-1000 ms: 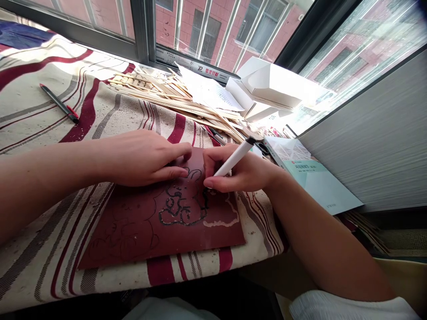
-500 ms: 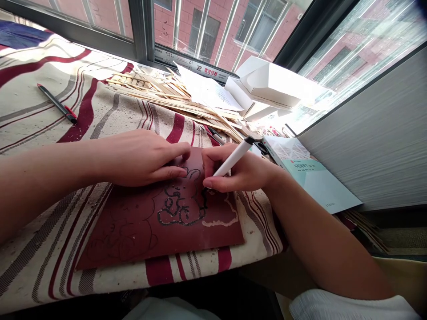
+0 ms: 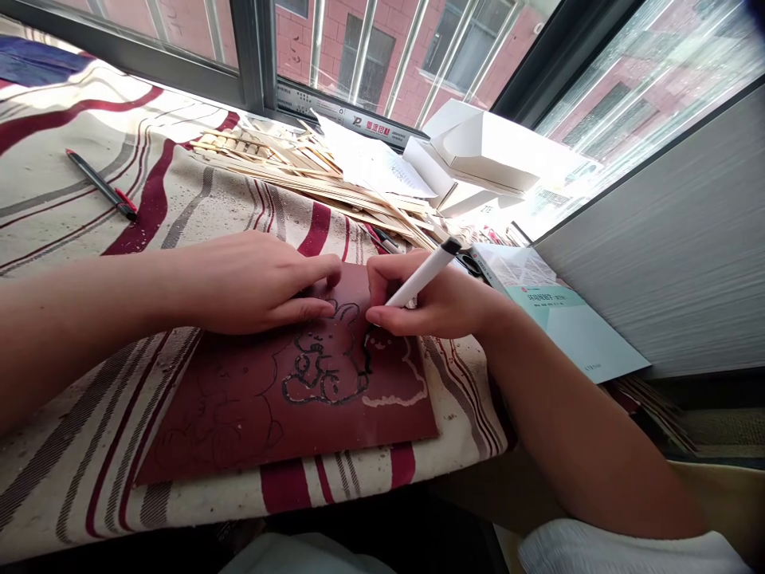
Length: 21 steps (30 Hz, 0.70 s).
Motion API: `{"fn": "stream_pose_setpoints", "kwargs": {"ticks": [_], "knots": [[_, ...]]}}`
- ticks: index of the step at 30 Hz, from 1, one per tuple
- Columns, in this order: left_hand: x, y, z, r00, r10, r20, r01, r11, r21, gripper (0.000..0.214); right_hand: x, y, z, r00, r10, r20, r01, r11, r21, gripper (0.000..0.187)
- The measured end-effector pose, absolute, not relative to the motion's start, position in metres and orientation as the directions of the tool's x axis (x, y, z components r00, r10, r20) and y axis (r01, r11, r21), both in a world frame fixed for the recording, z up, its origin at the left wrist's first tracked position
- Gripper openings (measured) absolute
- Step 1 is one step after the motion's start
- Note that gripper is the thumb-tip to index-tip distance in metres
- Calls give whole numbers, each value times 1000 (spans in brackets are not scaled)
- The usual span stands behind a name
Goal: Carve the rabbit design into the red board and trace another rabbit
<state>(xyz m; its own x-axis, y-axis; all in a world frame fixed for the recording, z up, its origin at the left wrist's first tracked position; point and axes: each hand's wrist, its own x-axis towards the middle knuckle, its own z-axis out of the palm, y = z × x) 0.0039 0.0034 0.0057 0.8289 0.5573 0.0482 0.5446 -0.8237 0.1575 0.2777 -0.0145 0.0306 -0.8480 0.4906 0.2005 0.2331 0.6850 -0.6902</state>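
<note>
A dark red board (image 3: 335, 438) lies on the striped cloth, bearing outlined cartoon animals: a faint one at the left, a bunny (image 3: 323, 359) in thick black line, and a pale carved outline at the right. My left hand (image 3: 256, 279) rests on the board's upper part, fingers apart, thumb beside the bunny's ears. In my right hand (image 3: 433, 299) is a white marker pen (image 3: 421, 275) with a black end, tilted up to the right. Its tip is hidden behind my fingers, near the top of a black line that runs along the pale outline's left side.
Thin wooden strips (image 3: 287, 163), a white sheet of paper (image 3: 382, 163) and white boxes (image 3: 478, 155) lie along the window. A book (image 3: 562, 307) sits right of my right hand. A black and red pen (image 3: 101, 185) lies on the striped cloth (image 3: 41, 351) at the left.
My right hand and the marker have moved slightly up and away along the board, showing more of the black line below. My left hand has stayed in place.
</note>
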Motion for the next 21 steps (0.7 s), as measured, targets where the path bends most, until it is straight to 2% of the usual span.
{"fn": "stream_pose_setpoints", "kwargs": {"ticks": [6, 11, 16, 21], "knots": [[3, 4, 3, 828, 555, 76, 542, -828, 141, 42, 276, -16, 30, -886, 429, 175, 142, 610, -780, 30], [2, 5, 3, 834, 546, 76, 533, -834, 144, 43, 277, -16, 30, -866, 472, 165, 203, 635, -746, 33], [3, 5, 3, 829, 554, 72, 543, -829, 132, 44, 276, -17, 30, -885, 428, 185, 124, 599, -791, 28], [6, 1, 10, 818, 575, 29, 567, -812, 137, 40, 276, -17, 29, -869, 463, 177, 173, 618, -767, 31]]}}
